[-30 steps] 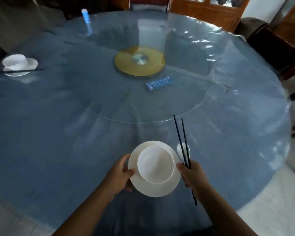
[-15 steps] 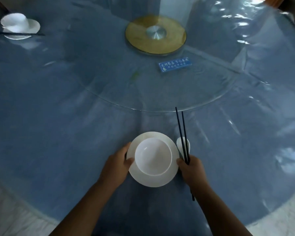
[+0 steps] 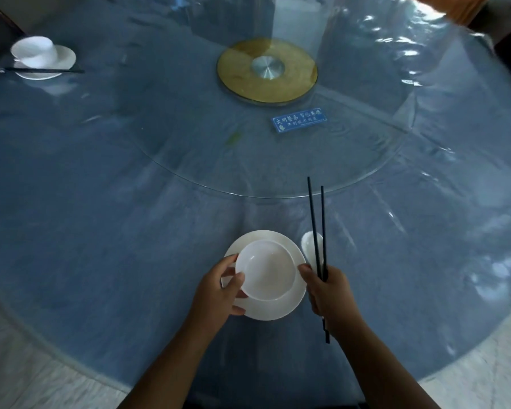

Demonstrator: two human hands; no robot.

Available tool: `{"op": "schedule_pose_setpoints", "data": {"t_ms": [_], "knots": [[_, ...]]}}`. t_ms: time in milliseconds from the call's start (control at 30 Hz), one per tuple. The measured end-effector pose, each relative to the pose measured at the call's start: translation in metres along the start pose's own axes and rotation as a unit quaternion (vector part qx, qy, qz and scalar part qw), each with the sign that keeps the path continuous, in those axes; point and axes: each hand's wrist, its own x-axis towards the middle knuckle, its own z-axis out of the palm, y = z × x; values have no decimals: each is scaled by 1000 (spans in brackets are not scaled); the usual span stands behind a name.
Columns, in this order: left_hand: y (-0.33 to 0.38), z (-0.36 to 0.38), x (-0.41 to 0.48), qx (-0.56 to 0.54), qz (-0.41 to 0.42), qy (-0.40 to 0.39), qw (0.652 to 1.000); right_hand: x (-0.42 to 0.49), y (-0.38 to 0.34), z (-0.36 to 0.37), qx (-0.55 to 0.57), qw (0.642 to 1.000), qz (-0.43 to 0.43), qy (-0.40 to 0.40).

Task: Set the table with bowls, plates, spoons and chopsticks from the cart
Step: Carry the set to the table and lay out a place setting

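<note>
Head view: white bowl (image 3: 267, 273), sat on the plate (image 3: 278, 309) near the table (image 3: 130, 261) edge, is gripped at the rim by the left hand (image 3: 219, 293). Spoon (image 3: 307, 245) is mostly hidden behind the black chopsticks (image 3: 313, 219), which are clamped in the right hand (image 3: 331, 296).

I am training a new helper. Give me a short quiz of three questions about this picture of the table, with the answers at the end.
1. True or false: the left hand holds nothing.
2. Which white thing shows beside the chopsticks? A. cup B. spoon C. napkin
3. Fill in: the right hand grips ___ chopsticks.

Key: 1. False, it grips the bowl. 2. B. 3. two.
</note>
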Motion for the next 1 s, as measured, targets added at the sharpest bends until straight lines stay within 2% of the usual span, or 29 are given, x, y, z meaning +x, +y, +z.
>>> {"op": "schedule_pose_setpoints", "data": {"t_ms": [133,200,300,333,367,400,467,533,600,700,833,1000], "knots": [[-2,0,1,-34,-8,-9,999,-4,-1,4,17,1000,16,-7],[-2,-2,-3,-16,8,11,1000,-6,-5,2,22,1000,6,0],[-1,-2,-20,84,141,146,975,-13,-12,-5,82,997,8,6],[1,1,-29,95,191,167,963,-16,-16,-7,108,994,10,-1],[5,7,-39,88,216,149,961,-19,-20,-9,131,991,10,-11],[10,16,-47,77,209,95,970,-22,-24,-10,151,988,9,-24],[19,41,-59,69,143,-52,986,-29,-33,-10,176,983,3,-51],[26,65,-62,51,52,-175,982,-34,-40,-8,185,981,-9,-63],[30,84,-62,-17,-24,-241,970,-39,-45,-9,161,985,-22,-60],[29,96,-66,-80,-40,-232,968,-41,-45,-14,113,991,-33,-56],[22,101,-76,-132,-59,-197,970,-35,-39,-20,122,991,-46,-28],[5,97,-89,-160,-125,-201,958,0,-63,-42,155,985,-62,37]]}}
